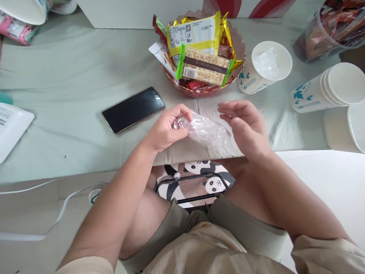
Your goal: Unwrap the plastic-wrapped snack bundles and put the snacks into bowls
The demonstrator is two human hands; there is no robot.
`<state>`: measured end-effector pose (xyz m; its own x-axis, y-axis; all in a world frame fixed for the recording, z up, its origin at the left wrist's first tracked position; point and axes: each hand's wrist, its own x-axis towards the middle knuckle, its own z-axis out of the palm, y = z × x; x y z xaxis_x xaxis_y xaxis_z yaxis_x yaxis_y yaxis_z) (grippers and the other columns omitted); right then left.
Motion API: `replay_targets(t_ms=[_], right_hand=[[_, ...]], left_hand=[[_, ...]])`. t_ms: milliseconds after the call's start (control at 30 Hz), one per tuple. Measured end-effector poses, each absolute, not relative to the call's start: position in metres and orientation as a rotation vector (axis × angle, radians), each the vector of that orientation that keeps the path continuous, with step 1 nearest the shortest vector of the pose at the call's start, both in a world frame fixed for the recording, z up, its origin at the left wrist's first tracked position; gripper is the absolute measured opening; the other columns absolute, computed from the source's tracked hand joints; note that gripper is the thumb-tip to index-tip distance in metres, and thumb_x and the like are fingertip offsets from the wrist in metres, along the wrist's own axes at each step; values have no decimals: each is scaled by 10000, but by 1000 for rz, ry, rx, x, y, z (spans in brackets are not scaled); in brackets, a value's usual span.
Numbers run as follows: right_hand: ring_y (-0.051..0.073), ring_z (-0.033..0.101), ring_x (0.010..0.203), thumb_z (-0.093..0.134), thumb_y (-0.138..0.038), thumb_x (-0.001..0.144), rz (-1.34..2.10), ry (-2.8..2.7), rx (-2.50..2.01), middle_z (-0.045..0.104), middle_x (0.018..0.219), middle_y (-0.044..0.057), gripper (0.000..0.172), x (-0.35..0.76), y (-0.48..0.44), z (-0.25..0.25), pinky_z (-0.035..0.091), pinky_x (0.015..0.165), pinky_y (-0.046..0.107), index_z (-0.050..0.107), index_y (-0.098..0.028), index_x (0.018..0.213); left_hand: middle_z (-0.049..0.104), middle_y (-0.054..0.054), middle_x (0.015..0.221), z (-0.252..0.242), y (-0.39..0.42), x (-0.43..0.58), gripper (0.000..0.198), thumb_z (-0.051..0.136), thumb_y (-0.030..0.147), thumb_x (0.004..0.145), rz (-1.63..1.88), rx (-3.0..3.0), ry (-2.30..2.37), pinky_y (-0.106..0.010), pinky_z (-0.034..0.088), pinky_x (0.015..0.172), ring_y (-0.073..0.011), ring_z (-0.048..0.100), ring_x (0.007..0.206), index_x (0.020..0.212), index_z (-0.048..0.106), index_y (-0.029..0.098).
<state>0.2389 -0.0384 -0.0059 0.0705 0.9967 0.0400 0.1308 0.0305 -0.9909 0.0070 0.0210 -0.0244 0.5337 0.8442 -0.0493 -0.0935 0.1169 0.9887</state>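
Observation:
A crumpled piece of clear plastic film [209,131] spreads over the table's front edge, its left end pinched between the thumb and fingers of my left hand [168,127]. On the film's other side, my right hand [248,129] hovers with its fingers loosely stretched and the thumb apart. I see nothing held in it; a tiny dark spot shows at a fingertip. Just left of my left hand lies a phone [133,109] with a dark screen. Beyond both hands stands a gold-rimmed bowl [182,91] heaped with wrapped snacks [203,64].
Right of the bowl, a paper cup [253,78] holds clear plastic. Farther right are stacked paper cups [308,91], a white tub [336,129] and a clear container of packets [316,38]. A white box [142,13] stands behind. At left lies a white object [14,129].

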Motion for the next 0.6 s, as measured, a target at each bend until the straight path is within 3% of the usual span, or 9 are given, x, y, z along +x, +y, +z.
replay_targets(t_ms=[67, 167, 233, 333, 433, 533, 600], right_hand=[[210, 700, 947, 784, -494, 802, 1306, -1324, -1331, 728, 1069, 59, 480, 235, -40, 0, 577, 825, 346, 605, -250, 1175], [138, 580, 667, 743, -376, 811, 1489, -1492, -1488, 644, 756, -4, 262, 229, -40, 6, 448, 596, 266, 653, -186, 968], [114, 514, 627, 701, -346, 823, 1445, -1535, -1569, 581, 685, -20, 186, 226, -39, 7, 391, 572, 255, 631, -174, 814], [112, 506, 635, 670, -338, 838, 1383, -1496, -1571, 578, 693, -24, 172, 225, -38, 8, 402, 599, 262, 622, -174, 818], [131, 556, 698, 666, -311, 847, 1358, -1493, -1444, 621, 765, -10, 142, 225, -38, 7, 460, 669, 282, 629, -183, 894], [171, 636, 827, 635, -283, 869, 1394, -1500, -1241, 678, 911, 20, 135, 225, -39, 4, 528, 779, 334, 614, -211, 981], [193, 657, 878, 610, -278, 894, 1358, -1558, -1211, 678, 948, 30, 111, 226, -40, 0, 546, 827, 374, 601, -228, 992]], left_hand=[[610, 10, 873, -25, 21, 8, 261, 685, 122, 690, 774, 1348, 752, -265, 433, 636, -120, 530, 686, 922, 663, 239], [645, -19, 1114, -25, 17, 12, 385, 684, 119, 707, 905, 1467, 862, -309, 513, 752, -175, 616, 884, 1063, 668, 264], [634, -40, 1214, -23, 11, 15, 327, 702, 126, 735, 1084, 1617, 984, -399, 527, 984, -243, 608, 1124, 1034, 677, 256], [687, -63, 1199, -20, -1, 23, 178, 733, 185, 785, 1181, 1867, 982, -485, 398, 1214, -301, 570, 1284, 947, 697, 249], [728, -90, 1263, -21, -9, 31, 302, 745, 279, 809, 1044, 1960, 864, -484, 459, 1192, -314, 628, 1285, 1102, 708, 219], [737, -105, 1302, -26, -9, 36, 473, 721, 301, 838, 864, 1846, 874, -401, 582, 1039, -269, 703, 1187, 1291, 650, 183], [748, -101, 1285, -29, -7, 37, 481, 697, 260, 836, 839, 1697, 914, -340, 612, 950, -237, 725, 1144, 1306, 638, 181]])
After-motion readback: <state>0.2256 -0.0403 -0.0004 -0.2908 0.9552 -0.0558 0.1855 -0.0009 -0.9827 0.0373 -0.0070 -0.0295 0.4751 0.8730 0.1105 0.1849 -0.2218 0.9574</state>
